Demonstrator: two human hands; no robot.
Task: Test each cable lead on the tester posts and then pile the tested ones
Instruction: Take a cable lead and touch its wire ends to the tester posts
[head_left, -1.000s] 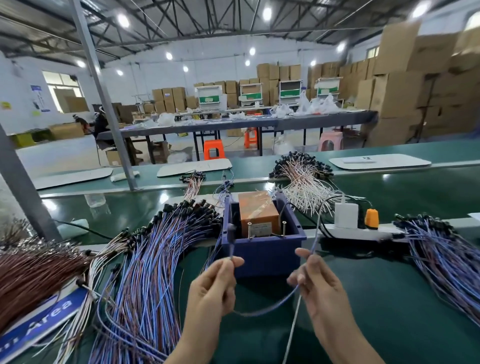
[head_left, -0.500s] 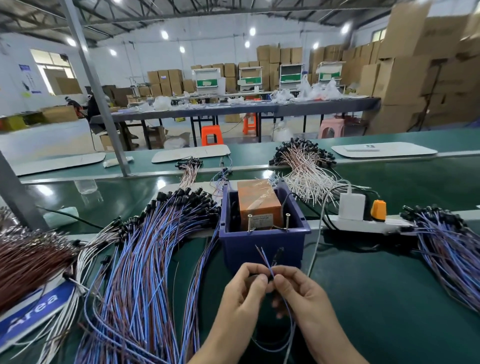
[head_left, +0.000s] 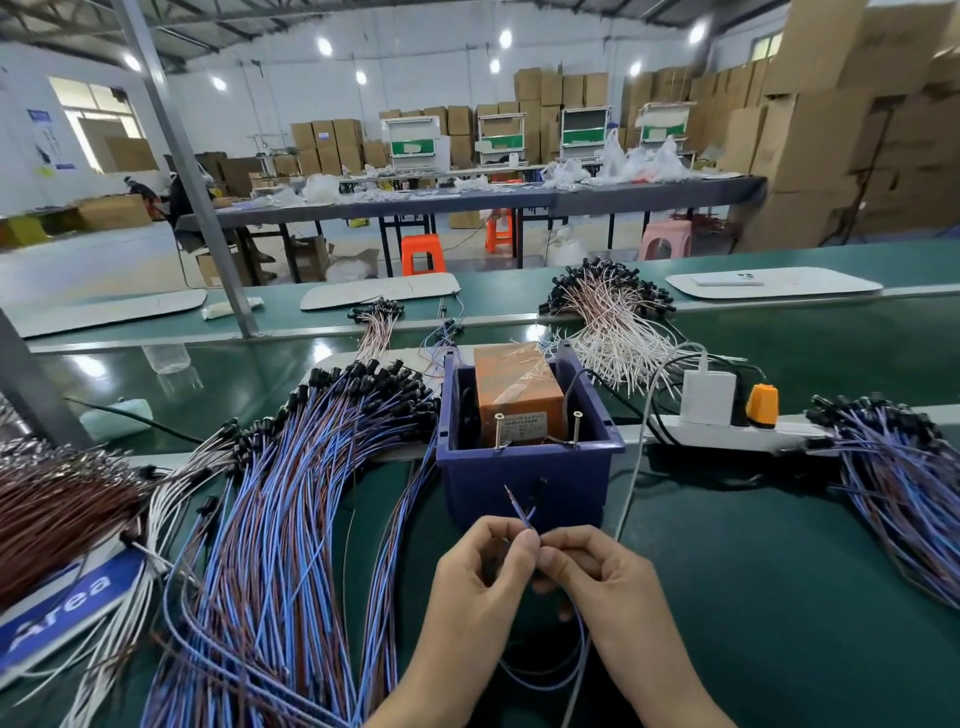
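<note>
My left hand (head_left: 480, 571) and my right hand (head_left: 597, 577) meet in front of the blue bin (head_left: 524, 478), both pinching one blue and brown cable lead (head_left: 522, 512). Its bare tips and black plug stick up above my fingertips; the rest hangs in a loop (head_left: 576, 660) below my hands. Inside the bin sits the orange tester (head_left: 517, 389) with two upright metal posts (head_left: 498, 431) (head_left: 576, 428) at its front. The lead ends are below the posts and do not touch them.
A large fan of blue and brown leads (head_left: 291, 519) lies to the left, brown wires (head_left: 57, 504) beyond it. Another blue pile (head_left: 904, 478) lies at the right. A power strip (head_left: 727, 431) with a white charger sits behind; white leads (head_left: 613, 322) lie farther back.
My hands, apart with the lead stretched between them a second ago, have come together and folded it so both ends point up. Since half a second ago they have barely moved.
</note>
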